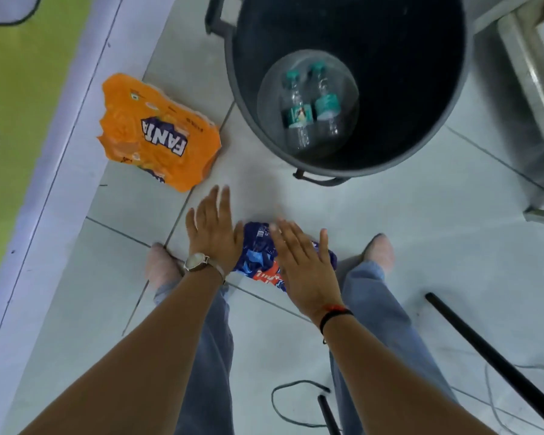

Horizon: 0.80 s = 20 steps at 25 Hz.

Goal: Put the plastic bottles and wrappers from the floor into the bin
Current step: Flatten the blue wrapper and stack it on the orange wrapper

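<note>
A crumpled blue and orange wrapper (258, 255) sits low between my feet, and I cannot tell whether it rests on the floor. My left hand (212, 229), fingers straight and apart, touches its left edge. Flat on top of it lies my right hand (302, 265), fingers stretched out and blurred. An orange Fanta wrapper (157, 133) lies flat on the tiles to the upper left. The dark round bin (446, 89) stands ahead of me. Two clear plastic bottles (308, 105) with teal labels lie on its bottom.
A metal table leg and frame (534, 98) stand right of the bin. A black pole (490, 356) slants across the floor at lower right, with cables (289, 394) near my right leg. A white ledge and green wall (29, 120) run along the left.
</note>
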Motion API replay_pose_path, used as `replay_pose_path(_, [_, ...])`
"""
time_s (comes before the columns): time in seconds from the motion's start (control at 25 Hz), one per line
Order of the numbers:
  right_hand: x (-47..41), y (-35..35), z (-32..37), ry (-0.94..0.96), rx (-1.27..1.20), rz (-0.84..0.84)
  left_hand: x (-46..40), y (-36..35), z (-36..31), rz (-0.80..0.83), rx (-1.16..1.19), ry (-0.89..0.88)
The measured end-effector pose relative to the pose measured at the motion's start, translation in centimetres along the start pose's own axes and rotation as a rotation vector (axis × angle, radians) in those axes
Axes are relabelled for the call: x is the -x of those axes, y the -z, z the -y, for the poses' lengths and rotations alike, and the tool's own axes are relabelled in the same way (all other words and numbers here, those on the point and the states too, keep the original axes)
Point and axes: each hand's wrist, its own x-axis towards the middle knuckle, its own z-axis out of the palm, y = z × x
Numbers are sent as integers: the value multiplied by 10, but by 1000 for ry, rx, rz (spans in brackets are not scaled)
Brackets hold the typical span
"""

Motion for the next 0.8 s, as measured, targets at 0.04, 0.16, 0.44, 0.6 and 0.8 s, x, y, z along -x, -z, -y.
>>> replay_pose_path(0.04, [12, -20, -1, -58, -7, 44, 5, -16, 6, 113, -42, -84])
replay_pose_path(0.16, [37, -77, -4, -187, 6, 109, 9, -58, 15, 322, -186, -374])
replay_pose_path(0.44, [47, -159, -17, -353, -17, 559, 13, -153, 35, 850, -522, -665])
replay_pose_path(0.6, [24, -178, -30, -446, -117, 651, 9, -174, 18, 863, -581, -623])
replay_pose_path(0.8, [8, -195, -35, -490, -103, 564, -10, -182, 23, 686, -533, -623])
